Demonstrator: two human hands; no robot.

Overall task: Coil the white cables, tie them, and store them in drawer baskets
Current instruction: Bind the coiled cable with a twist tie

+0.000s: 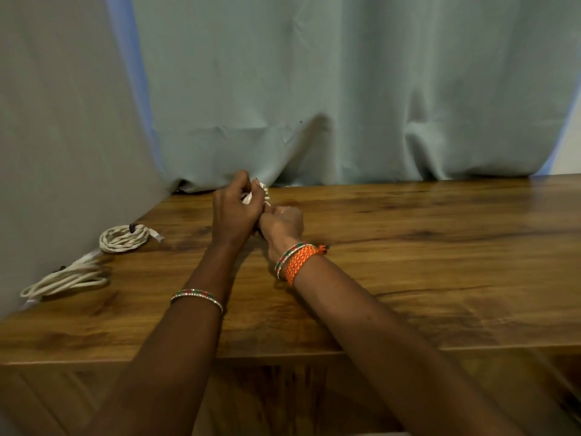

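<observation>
Both my hands meet over the middle of the wooden table (408,262), near its far edge. My left hand (234,212) is closed around a bunched white cable (265,191), of which only small bits show between the fingers. My right hand (283,226) is a fist pressed against the left one and grips the same cable from below. A round coiled white cable (124,238) with a dark tie lies on the table at the left. A longer looped white cable (67,278) lies nearer the left edge, also with a dark tie.
A grey-green curtain (345,89) hangs right behind the table's far edge. A grey wall panel (63,136) borders the table on the left. The wooden front (283,394) below the near edge shows between my forearms.
</observation>
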